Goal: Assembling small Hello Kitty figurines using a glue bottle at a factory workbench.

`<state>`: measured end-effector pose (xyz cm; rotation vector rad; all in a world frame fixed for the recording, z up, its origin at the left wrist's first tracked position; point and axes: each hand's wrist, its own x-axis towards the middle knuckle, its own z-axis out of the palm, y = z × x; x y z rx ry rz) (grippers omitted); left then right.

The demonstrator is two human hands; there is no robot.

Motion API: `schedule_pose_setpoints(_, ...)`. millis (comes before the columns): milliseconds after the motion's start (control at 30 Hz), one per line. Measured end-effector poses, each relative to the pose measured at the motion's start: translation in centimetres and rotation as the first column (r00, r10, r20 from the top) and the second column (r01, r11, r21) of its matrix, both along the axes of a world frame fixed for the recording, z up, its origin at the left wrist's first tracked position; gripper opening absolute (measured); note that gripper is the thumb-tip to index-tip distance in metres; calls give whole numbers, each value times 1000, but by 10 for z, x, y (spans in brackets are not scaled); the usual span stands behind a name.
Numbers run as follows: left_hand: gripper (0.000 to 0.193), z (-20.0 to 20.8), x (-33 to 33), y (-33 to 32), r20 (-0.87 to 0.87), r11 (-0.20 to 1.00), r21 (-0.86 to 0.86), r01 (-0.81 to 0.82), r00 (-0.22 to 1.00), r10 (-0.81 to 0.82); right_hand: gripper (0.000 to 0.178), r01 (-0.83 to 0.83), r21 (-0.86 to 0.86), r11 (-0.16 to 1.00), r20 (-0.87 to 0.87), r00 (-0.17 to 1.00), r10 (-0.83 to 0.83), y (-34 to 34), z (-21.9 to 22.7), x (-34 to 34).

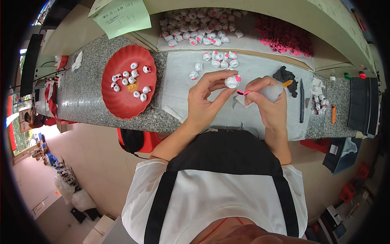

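Between the thumb and fingers of my left hand (pixel 204 95) is a small white round figure (pixel 231 82) with a pink patch on its side. My right hand (pixel 266 99) pinches a small pink-and-black piece (pixel 243 92) just to the right of the figure; the two are close, and I cannot tell if they touch. Tucked in the same hand is a translucent squeeze bottle (pixel 272 93) with an orange tip (pixel 287 83) pointing up and right. Several similar white figures (pixel 219 59) stand on the pale work sheet (pixel 183 69) beyond my hands.
At the left a red scalloped plate (pixel 111 99) holds several white figures. The shelf behind carries a heap of white figures (pixel 195 26) and a pile of pink pieces (pixel 280 34). Black crumpled material (pixel 284 76), a dark pen-like tool (pixel 302 101) and an orange lighter-like item (pixel 333 114) lie right.
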<state>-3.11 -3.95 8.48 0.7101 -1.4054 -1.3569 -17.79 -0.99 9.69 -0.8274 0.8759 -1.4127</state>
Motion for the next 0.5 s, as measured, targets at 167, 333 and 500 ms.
schedule_pose_setpoints(167,27,0,-4,1,35,996,-69,-61,997,64,10,-28,3,1000,-32,999,28,-2,-4,3)
schedule_pose_setpoints(333,27,-1,-1,1,110,992,-129,-7,994,22,8,4,-3,1000,24,1000,-4,-4,-9,5)
schedule_pose_setpoints(500,26,1,0,1,7,996,-66,51,999,-51,13,44,-11,999,-19,999,-44,-3,-6,9)
